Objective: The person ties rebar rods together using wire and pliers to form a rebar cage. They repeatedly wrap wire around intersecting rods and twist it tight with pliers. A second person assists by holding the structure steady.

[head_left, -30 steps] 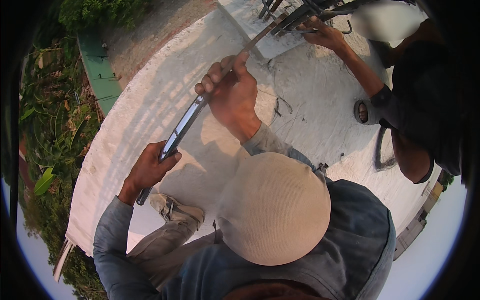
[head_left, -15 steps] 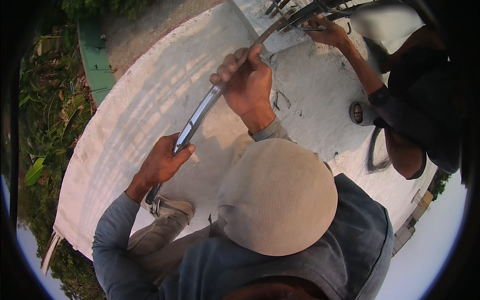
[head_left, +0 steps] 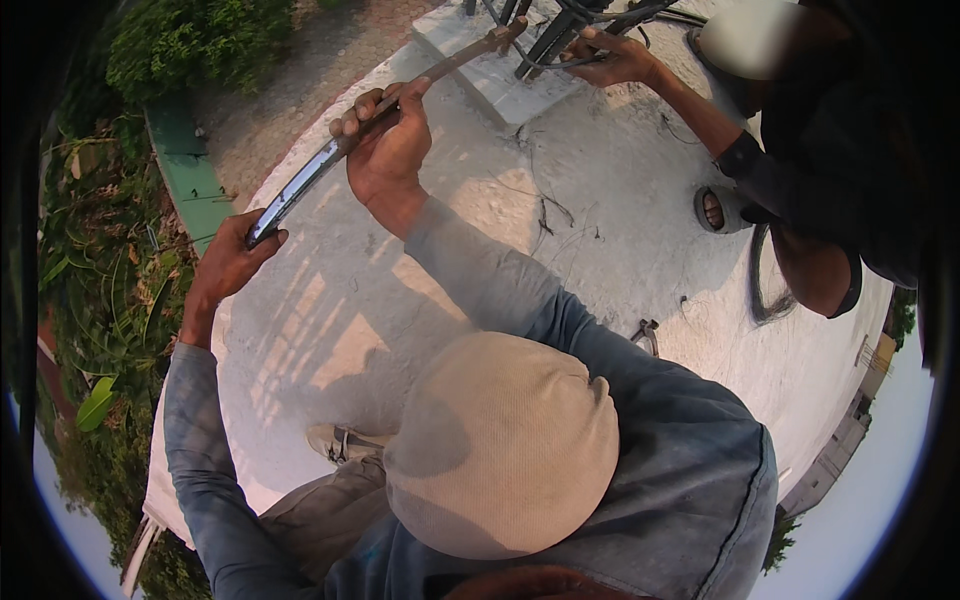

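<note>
A long metal bar slants from the far middle down to the left, with a shiny silver tubular handle at its near end. My left hand is closed round the lower end of that handle. Farther up, my right hand wraps the brown bar just above the silver part. The bar's jaw-like far end meets dark rods standing on a pale block; whether it grips one, I cannot tell.
At the right crouches a co-worker, one hand at the rods. A pale block rises from the whitish slab. Loose wire pieces, a dark wire bundle and a small metal tool lie there. A beige cap fills the lower middle.
Both my hands and the bar have swung left and away from me, still held. The co-worker's hand stays near the rods. More of the pale block now shows.
</note>
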